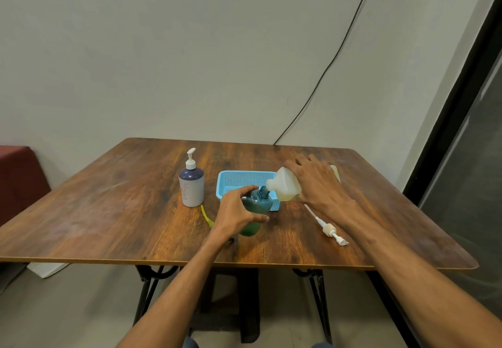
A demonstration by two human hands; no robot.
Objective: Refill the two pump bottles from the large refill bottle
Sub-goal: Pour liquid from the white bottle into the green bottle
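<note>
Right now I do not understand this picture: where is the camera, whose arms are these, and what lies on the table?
No machine here: a person works with bare hands, and the single camera sits on the person's head, looking forward and down. The left hand grips a green bottle on the wooden table, its pump off. The right hand holds the large refill bottle tilted, mouth at the green bottle's open neck. Behind them lies a blue basket. At the left stands a second pump bottle, pump on. A loose white pump lies beside the right forearm.
</note>
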